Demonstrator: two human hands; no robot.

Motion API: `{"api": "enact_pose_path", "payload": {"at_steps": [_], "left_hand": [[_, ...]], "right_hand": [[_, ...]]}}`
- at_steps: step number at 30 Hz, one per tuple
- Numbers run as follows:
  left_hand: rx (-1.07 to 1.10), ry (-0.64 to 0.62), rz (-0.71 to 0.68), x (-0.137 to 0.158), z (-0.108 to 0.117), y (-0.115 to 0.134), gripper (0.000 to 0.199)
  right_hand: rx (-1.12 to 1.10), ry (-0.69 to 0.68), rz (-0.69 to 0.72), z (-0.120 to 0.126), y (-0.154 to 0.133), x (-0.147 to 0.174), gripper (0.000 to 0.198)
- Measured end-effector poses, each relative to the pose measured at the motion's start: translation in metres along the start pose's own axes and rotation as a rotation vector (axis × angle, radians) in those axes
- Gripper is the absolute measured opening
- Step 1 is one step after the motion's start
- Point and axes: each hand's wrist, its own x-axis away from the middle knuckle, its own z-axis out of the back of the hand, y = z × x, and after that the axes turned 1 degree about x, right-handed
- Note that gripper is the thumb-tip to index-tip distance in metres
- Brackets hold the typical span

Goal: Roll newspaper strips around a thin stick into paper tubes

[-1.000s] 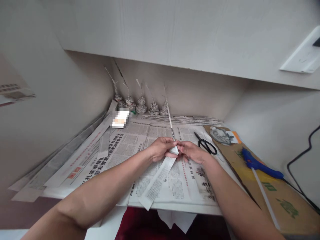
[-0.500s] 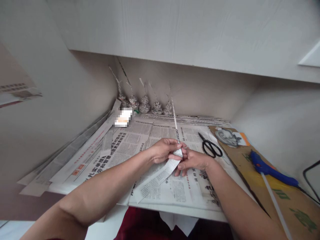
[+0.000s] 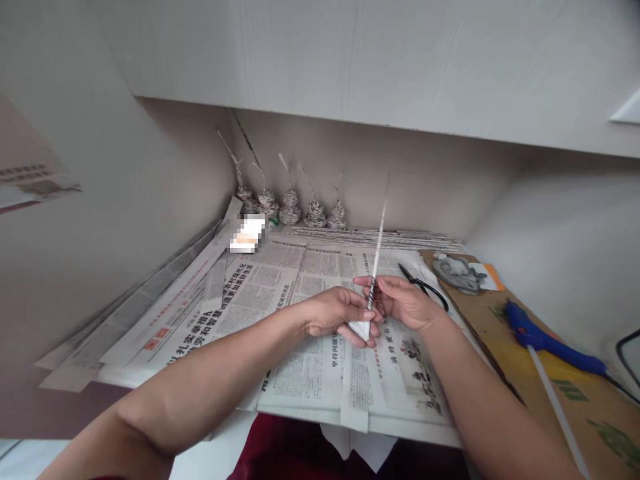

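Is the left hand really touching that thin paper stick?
Touching: the head view shows the left hand gripping the paper stick near its lower end, the thumb pressed against it.

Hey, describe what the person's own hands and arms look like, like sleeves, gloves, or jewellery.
The left hand and right hand are ungloved, and both forearms are bare of sleeves. No ring, watch, bracelet or marking shows, though some fingers are partly hidden.
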Motion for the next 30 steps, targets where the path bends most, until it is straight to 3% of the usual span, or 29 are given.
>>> {"api": "enact_pose_path", "payload": {"at_steps": [6, 21, 30], "left_hand": [[-0.057, 0.022, 0.005, -0.001, -0.002, -0.006, 0.033], [-0.099, 0.034, 0.014, -0.003, 0.003, -0.008, 0.032], [-0.090, 0.001, 0.021, -0.002, 0.002, -0.006, 0.032]], "right_hand": [[0.006, 0.163, 0.041, 0.003, 0.003, -0.004, 0.022], [0.120, 0.287, 0.130, 0.001, 0.005, -0.012, 0.027], [0.078, 0.219, 0.129, -0.001, -0.004, -0.003, 0.027]]}}
